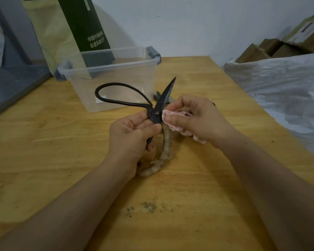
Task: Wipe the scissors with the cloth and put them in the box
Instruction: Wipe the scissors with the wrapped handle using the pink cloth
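At the far left we see a grey board [13,87] lying beside the wooden table [62,160]. Behind the table's back edge stands a yellowish bag [51,37], and just right of it a dark green carton [83,24] with white print. In front of these a clear plastic box [116,82] with grey latches sits on the table, lid off.

The black scissors [158,107] are held above the table, just in front of the box and not in it. One bare loop handle reaches left across the box wall, the blade tip points up and right, and a second handle wrapped in pale cord curves down toward the tabletop.

Our left hand [132,136] grips the scissors just below the pivot, thumb and fingers curled round the metal. A dark strip shows inside this fist, possibly the other blade, but we cannot tell for sure.

Just right of the pivot, our right hand [194,118] pinches a bunched pink cloth [178,122] between thumb and fingers and presses it against the blade near the pivot. Behind this hand a small grey tool [158,96] lies on the table by the box.

Nearer to us there is a dark stain [149,207] on the wood. At the right edge lie a white plastic sheet [288,91] and, behind it, cardboard boxes [279,48].
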Available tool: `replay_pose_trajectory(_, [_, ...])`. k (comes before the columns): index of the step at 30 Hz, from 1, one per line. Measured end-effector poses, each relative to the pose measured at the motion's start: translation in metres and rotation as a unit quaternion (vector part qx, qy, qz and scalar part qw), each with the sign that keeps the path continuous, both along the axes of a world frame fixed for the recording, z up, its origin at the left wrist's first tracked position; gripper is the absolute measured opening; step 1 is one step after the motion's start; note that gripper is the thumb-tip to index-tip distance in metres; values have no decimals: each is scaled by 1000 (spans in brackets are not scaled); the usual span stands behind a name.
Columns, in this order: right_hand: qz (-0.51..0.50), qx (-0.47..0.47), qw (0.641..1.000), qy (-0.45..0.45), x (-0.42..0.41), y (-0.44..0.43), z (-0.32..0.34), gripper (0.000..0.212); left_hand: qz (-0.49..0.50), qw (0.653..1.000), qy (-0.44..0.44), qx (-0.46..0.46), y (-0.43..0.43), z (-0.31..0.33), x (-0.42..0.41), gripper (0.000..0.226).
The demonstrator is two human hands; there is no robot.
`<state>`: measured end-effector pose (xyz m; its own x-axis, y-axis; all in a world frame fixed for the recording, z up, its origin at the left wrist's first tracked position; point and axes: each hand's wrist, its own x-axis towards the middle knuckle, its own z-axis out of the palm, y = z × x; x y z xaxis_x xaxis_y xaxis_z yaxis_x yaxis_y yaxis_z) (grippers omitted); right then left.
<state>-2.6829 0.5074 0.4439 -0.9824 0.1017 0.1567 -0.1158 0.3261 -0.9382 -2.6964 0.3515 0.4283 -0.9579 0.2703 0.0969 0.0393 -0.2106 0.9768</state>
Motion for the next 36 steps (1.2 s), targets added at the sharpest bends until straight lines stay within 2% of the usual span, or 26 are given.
replay_pose_trajectory(4, [-35, -22, 998, 41, -10, -6, -5, 15, 3, 1000, -2, -4, 0, 0, -1, 28])
replay_pose_trajectory(8, [-101, 51, 992, 55, -18, 2, -10, 15, -3, 1000, 5, -14, 2, 0, 2, 32])
replay_pose_trajectory(11, [-75, 54, 996, 13, -11, 5, -4, 15, -11, 999, 16, -25, 2, 0, 2, 34])
replay_pose_trajectory(15, [-9, -9, 996, -83, -6, 8, 4, 8, -21, 999, 9, -36, 0, 0, 0, 33])
replay_pose_trajectory(18, [9, -1, 995, -101, -4, 18, 8, 19, -26, 999, 13, -37, 0, 1, -1, 32])
replay_pose_trajectory(24, [-11, -26, 998, -56, -4, 12, 5, 4, -15, 999, 25, -34, 1, 2, -1, 32])
replay_pose_trajectory(27, [2, -62, 994, -85, -5, 15, 6, 12, -14, 999, 22, -25, 3, 1, -1, 34])
replay_pose_trajectory(29, [22, -82, 991, -103, -4, 17, 8, 10, -14, 999, 22, -28, 2, 0, -2, 36])
replay_pose_trajectory(36, [3, -115, 991, -61, -5, 6, 3, 10, 1, 999, 25, -31, 3, -1, -1, 34])
